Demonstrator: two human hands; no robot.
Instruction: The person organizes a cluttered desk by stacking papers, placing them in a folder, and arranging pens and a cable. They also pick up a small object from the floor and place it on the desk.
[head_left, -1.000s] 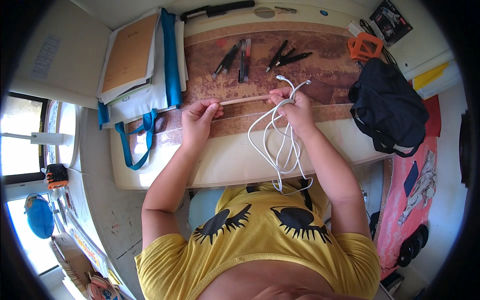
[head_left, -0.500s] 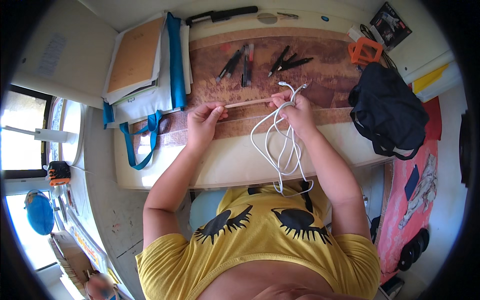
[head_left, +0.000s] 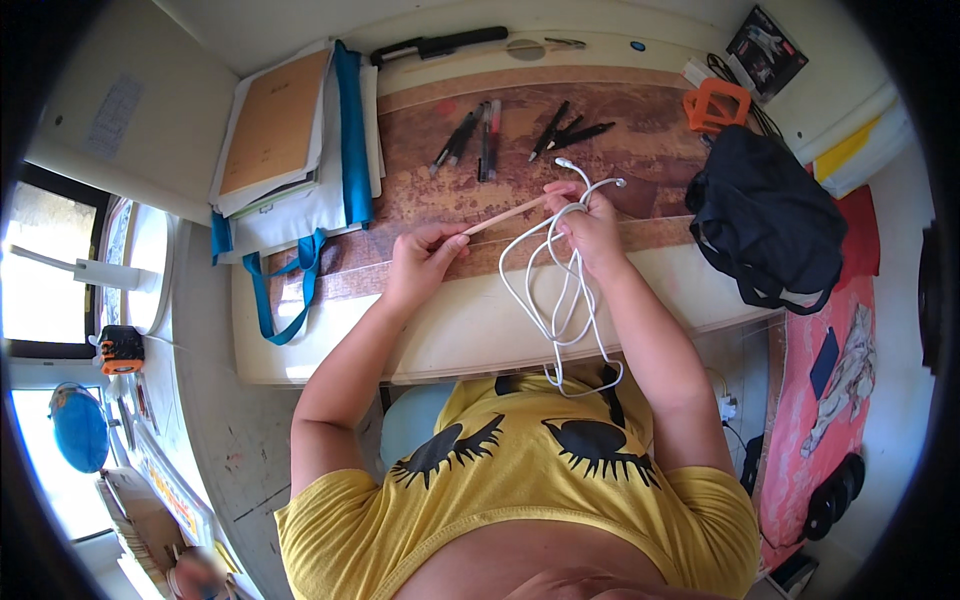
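- Since the frame half a second ago, my left hand [head_left: 428, 264] has been drifting closer to my body and slightly toward my right hand [head_left: 597, 240], so the thin tan strip [head_left: 505, 215] is sloping more steeply; my right fingers are staying about where they were.
- Left thumb and forefinger are pinching one end of the strip; the other fingers are curling underneath.
- Right fingers are bending around the strip's other end and are also gripping the white cable [head_left: 554, 340]; exactly which fingertips are pressing on what, I cannot tell.
- Strip is spanning the gap between my two hands, its left end sitting nearer my body.
- Cable is hanging in loose loops below my right fingers, both its ends poking up just past them.
- Beyond my fingers, black pens [head_left: 455, 140] are lying on the brown mat [head_left: 650, 120].
- Left of my left fingers, a brown booklet [head_left: 275, 120] is resting on a stack of papers.
- Right of my right fingers, a black bag [head_left: 765, 220] is slumping.
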